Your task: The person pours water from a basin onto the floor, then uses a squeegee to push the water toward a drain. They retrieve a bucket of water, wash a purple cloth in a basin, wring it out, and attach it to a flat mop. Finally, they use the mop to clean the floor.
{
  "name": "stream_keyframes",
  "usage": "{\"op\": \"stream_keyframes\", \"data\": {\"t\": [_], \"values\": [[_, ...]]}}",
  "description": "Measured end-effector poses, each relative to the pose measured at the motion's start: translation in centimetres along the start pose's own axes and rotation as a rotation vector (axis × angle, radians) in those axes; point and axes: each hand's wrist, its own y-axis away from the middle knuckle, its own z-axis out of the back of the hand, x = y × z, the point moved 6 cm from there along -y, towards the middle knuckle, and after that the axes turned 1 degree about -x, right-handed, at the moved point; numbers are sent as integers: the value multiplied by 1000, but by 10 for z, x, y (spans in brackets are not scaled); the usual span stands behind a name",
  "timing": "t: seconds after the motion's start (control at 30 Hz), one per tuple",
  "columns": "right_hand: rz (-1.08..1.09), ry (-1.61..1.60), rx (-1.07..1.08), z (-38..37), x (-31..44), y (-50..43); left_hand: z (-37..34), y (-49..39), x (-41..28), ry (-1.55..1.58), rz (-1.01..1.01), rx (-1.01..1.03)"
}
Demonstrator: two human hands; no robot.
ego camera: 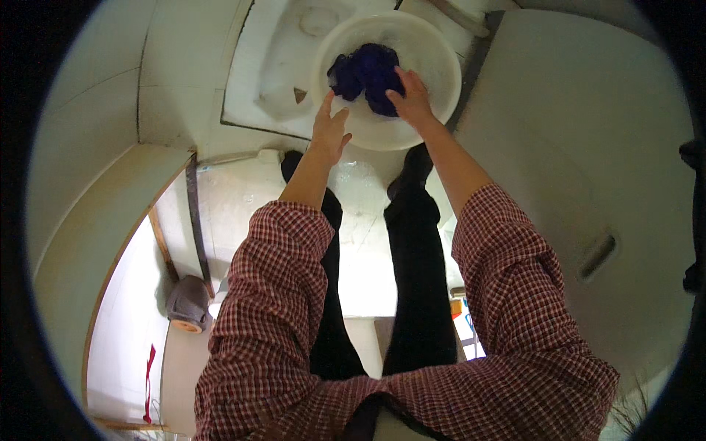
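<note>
A round, cream-white plastic basin stands on the floor in front of my feet. Inside it lies a bunched, wet-looking dark blue cloth, with suds or cloudy water around it. My right hand is at the cloth's right side, thumb and fingers spread and touching its edge. Over the basin's near-left rim is my left hand, its index finger stretched towards the cloth's lower left edge and the other fingers loosely bent. Neither hand appears to grip the cloth.
A recessed white floor fixture adjoins the basin on the left. At right rises a large pale panel with a dark slot. My dark-shod feet stand just below the basin. A grey container is at lower left.
</note>
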Motion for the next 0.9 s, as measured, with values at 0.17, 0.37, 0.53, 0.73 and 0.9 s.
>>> {"op": "stream_keyframes", "data": {"t": [0.17, 0.37, 0.53, 0.73, 0.9], "values": [[16, 435, 186, -62, -48, -19, -5, -44, 43, 194, 7, 83], [-435, 231, -210, -50, -33, -22, -3, -30, 59, 392, 131, 141], [-56, 488, 27, -47, -13, -43, -3, -30, 56, 441, 136, 132], [-97, 25, 175, -74, -17, -27, -2, -36, 62, 597, 203, 147], [-65, -271, 494, -53, 100, 92, 14, -48, 48, 857, 51, 379]]}}
